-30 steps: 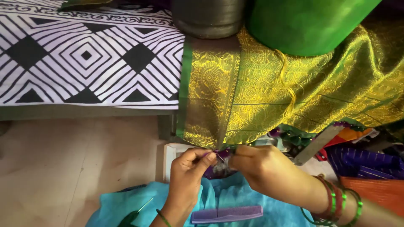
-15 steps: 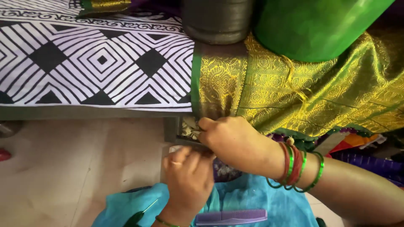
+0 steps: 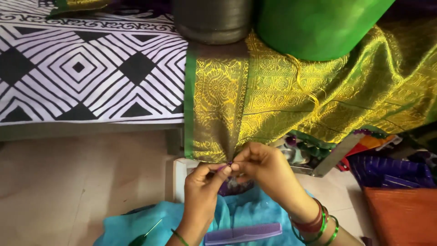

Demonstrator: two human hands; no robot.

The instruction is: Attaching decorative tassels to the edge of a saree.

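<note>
Gold cloth with a green border hangs off the near edge of the bed, which carries a black-and-white patterned sheet, and its lower hem is gathered to a point just above the two hands. The left hand and the right hand meet there, fingertips touching, both pinched shut on a small purple bit at the hem (thread, bead or tassel, too small to tell). Holding the hem bunched this way keeps the working spot taut and close to the eyes. The right wrist wears red and green bangles.

On the lap lies a turquoise garment, and on it a purple comb and a green-handled needle tool, both within easy reach. To the right on the floor stand a purple basket and an orange cloth. At the far side a dark round pot and a green roll of fabric rest on the gold cloth, probably pinning it in place.
</note>
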